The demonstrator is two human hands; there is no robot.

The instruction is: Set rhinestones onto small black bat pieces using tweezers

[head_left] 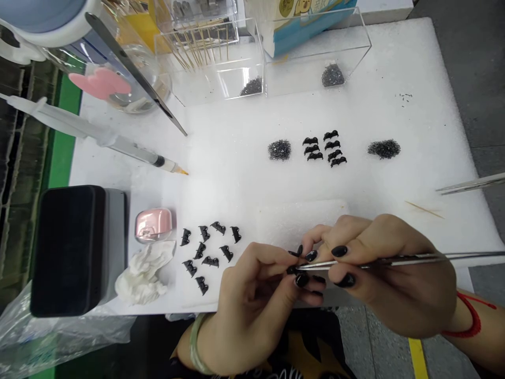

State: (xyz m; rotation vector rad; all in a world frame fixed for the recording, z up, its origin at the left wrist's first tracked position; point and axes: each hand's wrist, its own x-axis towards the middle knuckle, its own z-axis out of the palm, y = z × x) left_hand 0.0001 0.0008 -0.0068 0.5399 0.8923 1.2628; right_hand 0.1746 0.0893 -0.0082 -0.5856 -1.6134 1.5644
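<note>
My left hand [252,310] is closed, pinching a small black piece [291,270] between thumb and fingertips; most of it is hidden. My right hand [398,284] grips metal tweezers [321,266] like a pen, their tips meeting at the black piece. Both hands are close together over the front edge of the white foam board [236,184]. Left of them lie several black bat-shaped pieces [210,261], scattered. Farther back, more such pieces [335,152] stand in two short columns, between a pile of dark glittering stones [279,150] and a second dark pile [384,149].
At the left are a syringe [118,145], a metal tool [138,76], a black box [71,247], a pink case [153,225] and crumpled tissue [144,273]. Clear trays [315,50] line the back. Another pair of tweezers [473,184] and a toothpick [424,209] lie at the right.
</note>
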